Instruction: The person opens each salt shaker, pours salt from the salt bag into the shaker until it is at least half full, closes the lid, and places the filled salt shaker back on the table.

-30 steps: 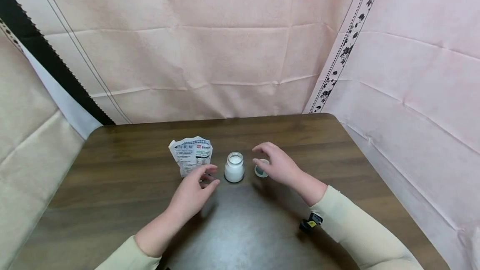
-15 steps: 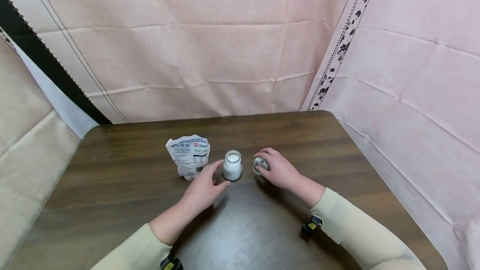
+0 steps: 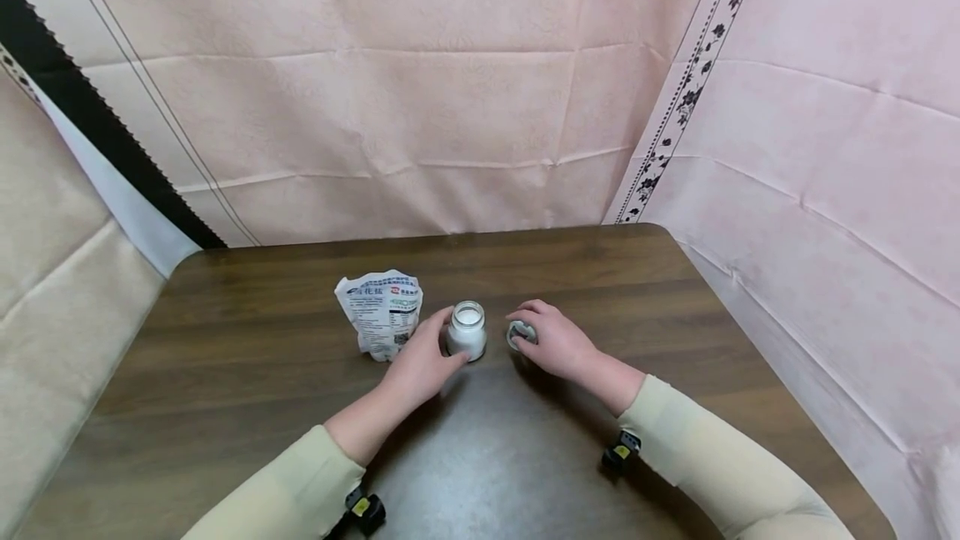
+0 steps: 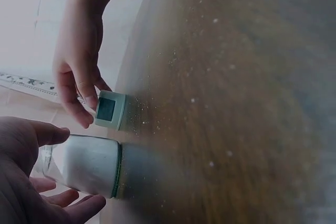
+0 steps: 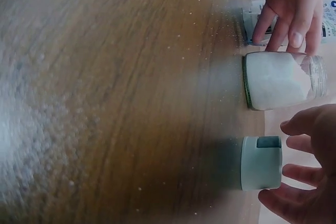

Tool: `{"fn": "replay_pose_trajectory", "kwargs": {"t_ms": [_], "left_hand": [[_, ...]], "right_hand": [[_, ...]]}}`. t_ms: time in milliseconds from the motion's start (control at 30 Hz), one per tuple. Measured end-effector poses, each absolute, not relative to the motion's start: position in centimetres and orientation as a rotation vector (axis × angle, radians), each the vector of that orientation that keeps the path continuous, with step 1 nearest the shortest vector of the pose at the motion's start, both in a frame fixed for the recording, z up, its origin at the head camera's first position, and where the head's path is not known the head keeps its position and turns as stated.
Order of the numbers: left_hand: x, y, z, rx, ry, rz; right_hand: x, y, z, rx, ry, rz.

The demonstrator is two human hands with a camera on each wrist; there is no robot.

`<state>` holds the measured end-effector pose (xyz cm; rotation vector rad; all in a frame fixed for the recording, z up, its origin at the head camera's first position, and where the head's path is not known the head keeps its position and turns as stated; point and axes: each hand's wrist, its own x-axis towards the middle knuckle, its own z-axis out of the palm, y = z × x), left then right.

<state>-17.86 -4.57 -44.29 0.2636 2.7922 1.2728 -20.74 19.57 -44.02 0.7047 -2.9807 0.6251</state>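
A small glass jar (image 3: 467, 338) of white powder or grains stands uncapped and upright on the table. My left hand (image 3: 423, 361) curves about its left side, the thumb towards the near side. Close beside the glass, the thumb and fingers (image 4: 86, 208) flank it in the left wrist view; firm contact is unclear. A pale green cap (image 5: 261, 163) with a darker flap stands on the table right of the jar. Around it, my right hand (image 3: 558, 340) has relaxed, spread fingers; a small gap shows between thumb and cap in the right wrist view.
A crumpled white printed bag (image 3: 381, 315) lies just left of the jar, near my left hand. White specks dot the wooden table (image 3: 225, 373). Hanging pink cloth (image 3: 450, 107) closes off the back and sides.
My left hand has moved right and forward, from in front of the bag to the jar's side. My right hand has lowered over the cap. Jar and bag stay put.
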Motion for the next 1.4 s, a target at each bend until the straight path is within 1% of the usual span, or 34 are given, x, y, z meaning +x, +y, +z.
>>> {"fn": "replay_pose_trajectory", "kwargs": {"t_ms": [267,600,1400], "left_hand": [[-19.1,-4.0,-45.0,0.241,2.723,1.357],[-19.8,-4.0,-45.1,0.224,2.702,1.414],[-19.6,-4.0,-45.5,0.229,2.692,1.373]], "right_hand": [[-21.0,19.5,-44.2,0.663,-3.016,0.586],[-21.4,19.3,-44.1,0.693,-3.018,0.550],[-21.5,18.9,-44.0,0.692,-3.032,0.498]]}}
